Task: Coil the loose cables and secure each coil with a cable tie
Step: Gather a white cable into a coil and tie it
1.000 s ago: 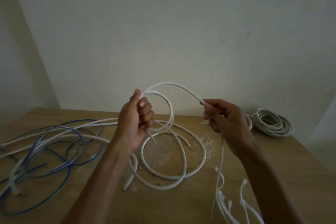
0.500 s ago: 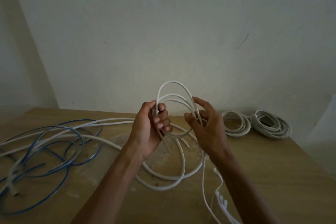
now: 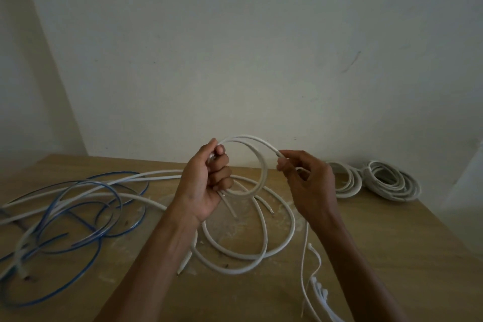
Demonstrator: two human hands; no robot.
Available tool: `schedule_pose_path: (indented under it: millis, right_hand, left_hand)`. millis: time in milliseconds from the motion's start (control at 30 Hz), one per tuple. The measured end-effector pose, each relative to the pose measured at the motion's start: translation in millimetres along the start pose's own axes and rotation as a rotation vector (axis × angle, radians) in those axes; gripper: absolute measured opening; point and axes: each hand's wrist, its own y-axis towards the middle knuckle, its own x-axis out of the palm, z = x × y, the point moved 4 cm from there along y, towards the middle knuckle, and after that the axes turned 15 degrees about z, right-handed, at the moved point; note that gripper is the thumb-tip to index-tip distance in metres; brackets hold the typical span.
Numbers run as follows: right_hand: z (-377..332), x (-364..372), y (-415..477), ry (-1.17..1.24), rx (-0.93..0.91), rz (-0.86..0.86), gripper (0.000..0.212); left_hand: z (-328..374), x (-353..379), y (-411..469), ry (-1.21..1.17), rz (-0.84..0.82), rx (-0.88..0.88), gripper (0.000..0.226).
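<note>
Your left hand gripped cable coil, fingers curled round it. Your right hand pinched loop's end. Ties lay near right forearm.

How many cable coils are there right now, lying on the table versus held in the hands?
Wound white coils lying on the table: 2, the left coil and the right coil
Part-wound white coil, gripped by the left hand and pinched by the right hand: 1
Total: 3
</note>
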Motion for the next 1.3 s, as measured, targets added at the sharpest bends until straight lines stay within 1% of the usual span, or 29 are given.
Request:
schedule_pose_path:
  millis: [100,200,300,333,400,433,567,633,667,733,767,833,867,967,1000,1033,1100,1133,1167,1200,1233,1300]
  right_hand:
    - [7,-6,6,-0.015,0.011,-0.005,0.019]
    - [3,-6,4,-0.131,-0.068,-0.005,0.031]
    - [-5,4,-4,-0.166,-0.133,-0.126,0.05]
    - [-8,8,-8,-0.169,-0.17,-0.17,0.053]
    - [-11,14,-12,-0.141,-0.242,-0.204,0.043]
    - [-11,15,-13,-0.115,-0.253,-0.189,0.036]
    - [-10,10,-8,-0.023,-0.16,-0.088,0.02]
    - [-9,6,-4,-0.035,-0.142,-0.096,0.018]
    - [-8,4,-2,-0.031,-0.12,-0.13,0.022]
    - [-8,-3,2,-0.017,-0.05,-0.236,0.036]
    - [-10,-7,3,-0.024,-0.001,-0.298,0.039]
    - [-15,-14,6,0.012,0.102,-0.4,0.033]
    - [-17,-16,7,0.046,0.117,-0.427,0.028]
    - [-24,-19,7,0.077,0.021,-0.471,0.005]
    - [-23,-19,6,0.103,0.014,-0.498,0.008]
    - [-22,-19,4,0.153,0.039,-0.546,0.017]
    - [-19,-25,3,0.287,0.159,-0.698,0.029]
    - [-18,-31,4,0.337,0.211,-0.772,0.028]
    - [-18,-37,5,0.358,0.238,-0.809,0.026]
    - [-16,-41,8,0.345,0.244,-0.789,0.022]
    - [-14,-44,14,0.307,0.232,-0.713,0.021]
    - [-8,-47,25,0.243,0.219,-0.451,0.026]
  left_hand:
    - [9,-5,1,0.052,0.02,0.045,0.038]
    - [7,-7,2,0.117,0.032,0.069,0.043]
    - [0,-3,0,0.175,0.019,0.052,0.049]
    - [-2,-1,-1,0.181,0.008,0.032,0.051]
    - [-5,3,-4,0.171,-0.007,-0.01,0.055]
    - [-5,3,-5,0.16,-0.003,-0.022,0.056]
    - [-1,-3,2,0.107,0.072,-0.001,0.052]
    - [6,-8,6,0.052,0.115,0.024,0.048]
    - [10,-11,7,0.015,0.126,0.029,0.047]
    - [19,-15,9,-0.052,0.134,0.042,0.049]
    - [23,-17,9,-0.077,0.142,0.054,0.05]
    - [28,-21,10,-0.124,0.167,0.065,0.053]
    - [28,-22,11,-0.146,0.175,0.062,0.054]
    - [25,-23,12,-0.21,0.175,0.027,0.057]
    - [24,-23,12,-0.236,0.17,0.008,0.057]
    - [23,-23,11,-0.262,0.163,-0.009,0.057]
    - [23,-26,12,-0.31,0.156,-0.026,0.06]
    - [24,-29,13,-0.332,0.158,-0.03,0.061]
    - [26,-32,15,-0.355,0.161,-0.033,0.062]
    - [29,-35,18,-0.379,0.16,-0.033,0.062]
    - [32,-37,20,-0.401,0.155,-0.031,0.062]
    - [35,-39,21,-0.413,0.149,-0.022,0.061]
